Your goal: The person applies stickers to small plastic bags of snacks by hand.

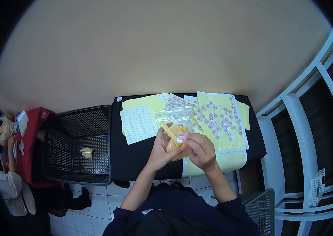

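My left hand (160, 151) is closed around a clear plastic bag (173, 115) of yellow stick-shaped snacks, held up over the table. Between the thumb and fingers of my right hand (200, 151) is a round sticker (181, 138) with an orange centre, right at the front of the bag. Behind the bag, many similar loose stickers (225, 124) lie scattered on yellow backing sheets (243, 114). Left of the bag is a white sheet (138, 124) printed with rows of small marks.
A black crate (107, 145) stands left of the black-covered table (142, 151), with one bag of snacks (86, 153) inside. Further left, a person (12, 185) works at a red-covered table (36, 129). Another crate (266, 208) is at lower right, beside white metal shelving (306, 149).
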A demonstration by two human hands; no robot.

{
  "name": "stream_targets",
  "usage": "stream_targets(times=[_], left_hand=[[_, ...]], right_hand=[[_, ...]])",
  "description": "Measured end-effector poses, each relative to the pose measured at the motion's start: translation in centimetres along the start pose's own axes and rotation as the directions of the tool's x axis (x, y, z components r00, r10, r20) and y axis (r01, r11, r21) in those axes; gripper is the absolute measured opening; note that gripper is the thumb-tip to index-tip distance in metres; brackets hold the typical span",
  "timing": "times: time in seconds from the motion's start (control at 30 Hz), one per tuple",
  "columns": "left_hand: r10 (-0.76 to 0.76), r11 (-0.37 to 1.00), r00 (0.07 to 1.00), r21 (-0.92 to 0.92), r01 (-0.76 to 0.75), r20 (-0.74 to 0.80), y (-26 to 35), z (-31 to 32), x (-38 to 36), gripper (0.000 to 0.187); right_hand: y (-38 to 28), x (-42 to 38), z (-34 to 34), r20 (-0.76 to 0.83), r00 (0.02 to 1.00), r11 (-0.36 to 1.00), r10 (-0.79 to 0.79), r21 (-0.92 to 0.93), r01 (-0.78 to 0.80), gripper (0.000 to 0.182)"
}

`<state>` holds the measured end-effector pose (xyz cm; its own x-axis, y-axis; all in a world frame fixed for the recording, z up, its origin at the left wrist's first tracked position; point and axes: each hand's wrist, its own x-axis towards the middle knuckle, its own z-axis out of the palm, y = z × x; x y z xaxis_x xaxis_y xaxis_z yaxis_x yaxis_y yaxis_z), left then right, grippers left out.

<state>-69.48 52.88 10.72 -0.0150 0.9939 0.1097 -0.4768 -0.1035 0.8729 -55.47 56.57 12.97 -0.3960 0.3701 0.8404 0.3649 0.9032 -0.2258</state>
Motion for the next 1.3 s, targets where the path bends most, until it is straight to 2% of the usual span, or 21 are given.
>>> stream_targets(times=[0.07, 0.2, 0.27, 0.43, 0.6, 0.97, 1.07, 1.13, 1.17, 1.23, 1.3], left_hand=[[0.009, 1.0, 1.0, -0.001, -0.009, 0.002, 0.5, -0.2, -0.3, 0.078], [0.054, 0.998, 0.997, 0.036, -0.055, 0.048, 0.7, -0.9, -0.5, 0.076], [0.076, 0.995, 0.995, 0.062, -0.081, 0.067, 0.8, -1.2, -0.6, 0.075], [0.044, 0.991, 0.996, 0.122, -0.054, 0.076, 1.5, -1.8, -0.8, 0.073], [0.003, 0.995, 0.993, 0.1, -0.015, 0.122, 1.7, -2.0, -1.1, 0.072], [-0.009, 0.995, 0.987, 0.101, -0.008, 0.163, 1.6, -2.0, -1.1, 0.071], [0.002, 0.994, 0.986, 0.106, -0.02, 0.166, 1.3, -1.9, -1.0, 0.064], [-0.055, 0.998, 0.994, -0.004, 0.055, 0.096, 1.1, -1.8, -0.9, 0.052], [-0.055, 0.998, 0.994, -0.004, 0.055, 0.096, 0.9, -1.7, -0.7, 0.052], [-0.056, 0.998, 0.998, -0.009, 0.056, -0.021, 0.6, -1.7, -0.5, 0.041], [-0.065, 0.997, 0.997, -0.049, 0.063, -0.036, 1.0, -1.4, -0.5, 0.04]], right_hand=[[-0.7, 0.2, 0.3, 0.019, 0.998, 0.999, -0.053, 0.001, 0.053, 0.025], [-1.3, 0.4, 0.9, 0.019, 0.999, 0.999, -0.037, -0.022, 0.037, 0.02], [-1.5, 0.6, 0.9, 0.058, 0.997, 0.999, -0.044, -0.015, 0.045, 0.023], [-1.4, 0.6, 0.9, 0.147, 0.986, 0.996, -0.08, 0.039, 0.075, 0.027], [-1.2, 0.7, 0.6, 0.204, 0.973, 0.993, -0.108, 0.064, 0.097, 0.026], [-1.1, 0.8, -0.2, 0.333, 0.938, 0.995, -0.097, 0.026, 0.093, 0.028], [-0.9, 0.7, -0.3, 0.367, 0.926, 0.996, -0.085, 0.004, 0.09, 0.031], [-0.9, 0.5, -0.4, 0.383, 0.92, 0.996, -0.081, -0.01, 0.092, 0.033], [-0.8, 0.4, -0.5, 0.391, 0.918, 0.994, -0.069, -0.05, 0.096, 0.034], [-1.2, 0.4, -0.6, 0.398, 0.916, 0.991, -0.056, -0.09, 0.1, 0.035], [-2.4, 0.6, -0.7, 0.369, 0.925, 0.992, 0.091, -0.113, -0.053, 0.033]])
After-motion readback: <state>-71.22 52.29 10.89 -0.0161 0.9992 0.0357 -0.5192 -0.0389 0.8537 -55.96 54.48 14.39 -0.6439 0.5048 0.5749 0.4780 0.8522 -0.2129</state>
